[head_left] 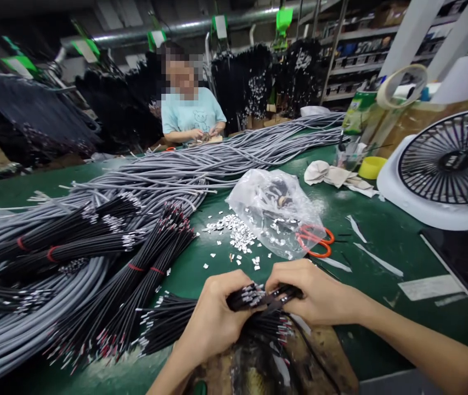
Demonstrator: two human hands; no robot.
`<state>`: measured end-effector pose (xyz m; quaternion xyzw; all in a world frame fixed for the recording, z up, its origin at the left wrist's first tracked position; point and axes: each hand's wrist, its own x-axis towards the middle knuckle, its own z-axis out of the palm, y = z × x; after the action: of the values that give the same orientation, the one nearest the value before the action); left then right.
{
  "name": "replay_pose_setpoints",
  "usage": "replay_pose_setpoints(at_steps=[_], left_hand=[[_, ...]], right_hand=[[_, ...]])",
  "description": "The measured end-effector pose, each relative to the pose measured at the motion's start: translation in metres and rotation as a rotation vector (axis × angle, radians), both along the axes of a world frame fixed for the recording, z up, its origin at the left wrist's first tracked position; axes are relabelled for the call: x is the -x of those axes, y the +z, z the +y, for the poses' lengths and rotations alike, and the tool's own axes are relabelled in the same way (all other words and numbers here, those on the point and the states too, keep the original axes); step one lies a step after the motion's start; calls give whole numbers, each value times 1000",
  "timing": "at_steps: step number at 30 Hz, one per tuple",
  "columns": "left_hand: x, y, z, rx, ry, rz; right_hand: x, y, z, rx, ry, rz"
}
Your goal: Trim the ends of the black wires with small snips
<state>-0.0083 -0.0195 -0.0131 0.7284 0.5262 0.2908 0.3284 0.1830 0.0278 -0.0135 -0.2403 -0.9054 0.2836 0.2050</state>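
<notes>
My left hand (221,304) is wrapped round a bundle of thin black cables (250,296), whose pale stripped ends point to the right. Close against it, my right hand (308,291) pinches a dark strip-like piece (285,296) with small shiny spots; its exact kind is partly hidden by the fingers. The strip reaches across to the bundle's ends. More black cables with red and white tips (281,326) hang below both hands, over a worn brown board (328,351). Left of my left hand lies another bunch of black cables (172,318).
Long grey cables (201,164) cross the green table (365,219). Banded black cable bundles (147,258) lie at left. Small white pieces (237,230), a clear plastic bag (275,203), orange-handled scissors (320,241) and a fan (447,159) stand ahead. A co-worker (195,115) sits opposite.
</notes>
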Motion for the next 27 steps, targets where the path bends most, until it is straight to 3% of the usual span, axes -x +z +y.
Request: replay_pose_setpoints(at_steps=[6, 8, 12, 14, 21, 27], left_hand=[[3, -6, 7, -3, 341, -113], [5, -5, 9, -5, 376, -143], [4, -3, 10, -69, 312, -93], [4, -3, 11, -56, 308, -52], [8, -8, 11, -24, 354, -22], [3, -3, 4, 69, 337, -88]], right_hand=[[8, 4, 0, 300, -85, 118], [8, 1, 1, 366, -148, 194], [7, -10, 8, 297, -402, 322], [6, -12, 9, 265, -447, 321], [12, -11, -3, 125, -328, 318], [12, -14, -5, 113, -257, 335]])
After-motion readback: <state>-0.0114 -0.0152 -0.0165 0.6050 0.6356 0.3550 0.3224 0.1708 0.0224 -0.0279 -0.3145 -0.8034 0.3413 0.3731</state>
